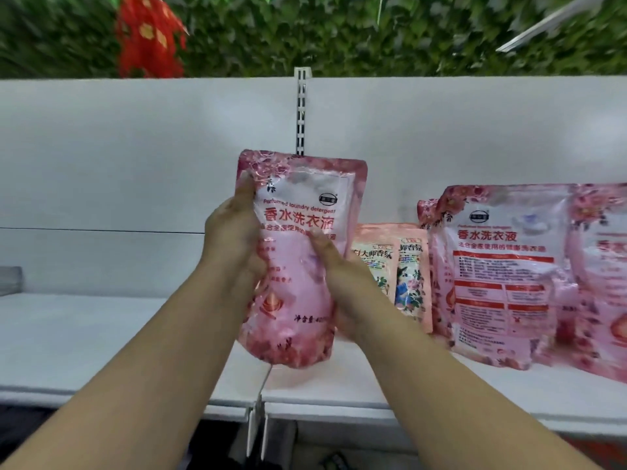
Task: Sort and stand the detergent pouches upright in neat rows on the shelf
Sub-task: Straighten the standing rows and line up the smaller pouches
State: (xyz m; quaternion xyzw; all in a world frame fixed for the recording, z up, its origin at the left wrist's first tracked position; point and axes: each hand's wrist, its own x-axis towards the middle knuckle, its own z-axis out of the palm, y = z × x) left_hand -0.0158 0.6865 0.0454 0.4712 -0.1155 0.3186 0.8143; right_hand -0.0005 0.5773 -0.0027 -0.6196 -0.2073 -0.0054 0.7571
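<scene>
1. Both hands, left and right, are gripping a pink laundry detergent pouch, upright.
2. It is hovering above the white shelf, left of the standing pouches.

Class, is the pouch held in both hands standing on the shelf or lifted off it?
Lifted: the pouch hangs above the shelf, gripped by the left hand and right hand.

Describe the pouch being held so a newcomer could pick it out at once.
Start at the slotted upright in the white back panel. Just below it, above the shelf, the held pouch is gripped by the left hand and right hand. Unlike the pouches standing to its right, it is off the shelf.
</scene>
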